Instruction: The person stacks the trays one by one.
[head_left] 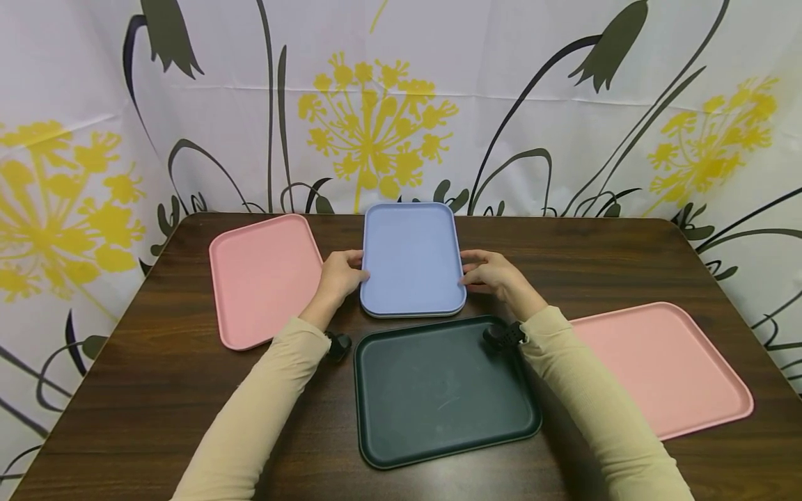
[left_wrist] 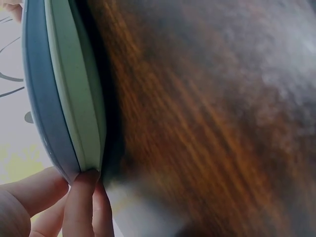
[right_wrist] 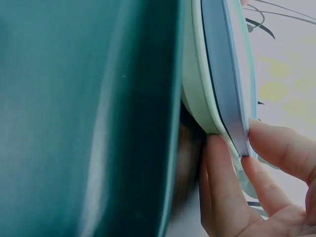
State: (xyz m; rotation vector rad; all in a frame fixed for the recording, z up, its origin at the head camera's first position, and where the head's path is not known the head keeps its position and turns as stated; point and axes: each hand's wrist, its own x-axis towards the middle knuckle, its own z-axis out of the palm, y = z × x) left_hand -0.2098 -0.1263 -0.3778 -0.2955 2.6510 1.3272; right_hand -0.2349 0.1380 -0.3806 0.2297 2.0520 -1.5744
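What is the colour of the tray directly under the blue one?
The lower tray is pale green; it shows best in the left wrist view.

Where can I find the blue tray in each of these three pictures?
Head: the blue tray is near the centre, between the left hand and right hand.
Left wrist: the blue tray runs edge-on down the left side.
Right wrist: the blue tray is edge-on, right of centre.
Shared landmark: the flowered cloth.
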